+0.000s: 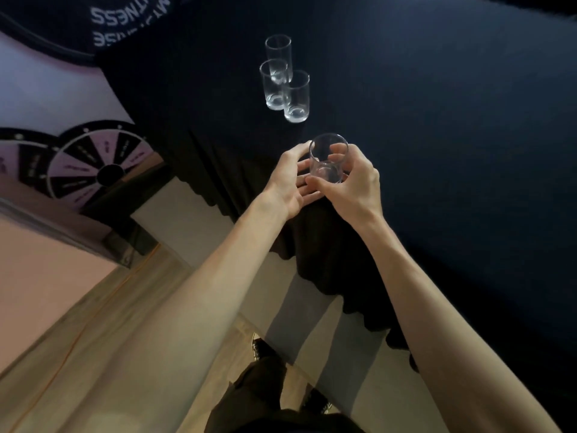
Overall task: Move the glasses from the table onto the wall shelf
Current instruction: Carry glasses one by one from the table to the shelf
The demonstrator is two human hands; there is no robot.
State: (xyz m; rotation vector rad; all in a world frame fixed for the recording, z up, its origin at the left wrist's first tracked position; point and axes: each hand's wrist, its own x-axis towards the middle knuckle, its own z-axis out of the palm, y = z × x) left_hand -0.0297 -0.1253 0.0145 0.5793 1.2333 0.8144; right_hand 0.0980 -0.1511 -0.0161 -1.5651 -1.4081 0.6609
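A clear glass tumbler (327,159) is held upright near the edge of a surface draped in a dark cloth (437,120). The right hand (356,185) is wrapped round its lower half, fingers (338,149) curled on the far side and thumb on the near side, clamped on the glass. The left hand (288,179) is cupped just beside it with fingers spread apart; whether they touch the glass cannot be told, since they are seen partly through its wall. Three more tumblers (284,79) of the same kind stand farther back on the cloth, clustered close together, two overlapping in the view. No wall shelf is seen. The glass is judged to be light, stiff, smooth and breakable, and likely slippery under bare skin, so a full grip round the straight wall, below the rim, is best kept. Trousers and dark shoes (265,348) are seen on a pale floor below
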